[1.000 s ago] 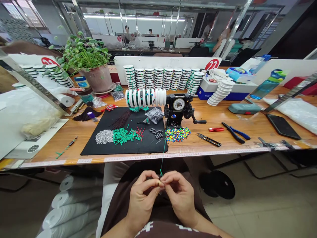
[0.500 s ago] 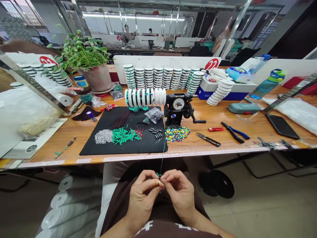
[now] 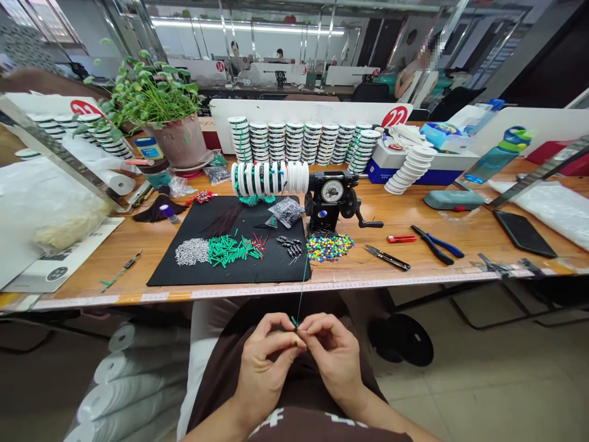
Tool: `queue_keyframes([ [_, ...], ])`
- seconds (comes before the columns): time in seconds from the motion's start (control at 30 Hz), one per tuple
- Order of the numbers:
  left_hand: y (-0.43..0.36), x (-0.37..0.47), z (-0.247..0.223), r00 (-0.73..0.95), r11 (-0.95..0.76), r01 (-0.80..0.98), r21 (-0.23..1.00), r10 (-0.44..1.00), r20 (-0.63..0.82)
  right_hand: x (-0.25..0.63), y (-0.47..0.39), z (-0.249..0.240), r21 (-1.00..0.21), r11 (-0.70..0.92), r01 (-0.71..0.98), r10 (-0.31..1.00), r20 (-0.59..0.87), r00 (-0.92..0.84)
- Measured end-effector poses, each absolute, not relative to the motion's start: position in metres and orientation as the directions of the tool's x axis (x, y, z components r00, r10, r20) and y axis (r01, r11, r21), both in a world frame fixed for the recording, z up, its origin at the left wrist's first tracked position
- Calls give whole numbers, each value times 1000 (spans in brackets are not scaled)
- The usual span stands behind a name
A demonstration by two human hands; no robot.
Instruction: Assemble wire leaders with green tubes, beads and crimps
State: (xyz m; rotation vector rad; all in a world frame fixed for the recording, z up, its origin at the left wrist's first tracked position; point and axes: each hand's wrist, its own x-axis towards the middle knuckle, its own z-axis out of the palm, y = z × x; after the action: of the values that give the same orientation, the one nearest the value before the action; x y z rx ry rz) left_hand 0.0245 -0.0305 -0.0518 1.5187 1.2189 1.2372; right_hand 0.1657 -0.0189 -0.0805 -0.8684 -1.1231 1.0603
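Note:
Over my lap, my left hand and my right hand meet with fingertips pinched together. Between them is a small dark green piece at the end of a thin green line. That line runs taut up to the table, near the hand-cranked winder. White spools sit in a row on the winder's shaft, some with green line on them. On the black mat lie green tubes, silver-grey bits and black parts. What exactly the fingertips grip is partly hidden.
Coloured beads lie at the winder's base. Snips, a red cutter, pliers and a phone lie to the right. Stacked spools stand behind, with a potted plant at left. The table's front edge crosses before me.
Both hands stay pinched together in nearly the same spot. The small green piece sticks up slightly more above the fingertips. The whole view has shifted very slightly.

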Motion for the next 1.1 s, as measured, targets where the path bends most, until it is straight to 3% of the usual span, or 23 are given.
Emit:
queue_keyframes([
  [0.37, -29, 27, -51, 49, -218, 205, 954, 976, 212, 166, -20, -81, -933, 269, -239, 960, 241, 142],
  [0.6, -31, 23, -47, 89, -211, 227, 951, 977, 195, 171, -25, -79, -944, 251, -214, 964, 264, -33],
  [0.87, -30, 26, -52, 66, -155, 199, 968, 987, 145, 165, -23, -81, -916, 183, -356, 982, 151, 115],
  [1.1, -28, 25, -50, 100, -156, 179, 971, 985, 140, 164, -20, -79, -927, 169, -335, 983, 132, 130],
])
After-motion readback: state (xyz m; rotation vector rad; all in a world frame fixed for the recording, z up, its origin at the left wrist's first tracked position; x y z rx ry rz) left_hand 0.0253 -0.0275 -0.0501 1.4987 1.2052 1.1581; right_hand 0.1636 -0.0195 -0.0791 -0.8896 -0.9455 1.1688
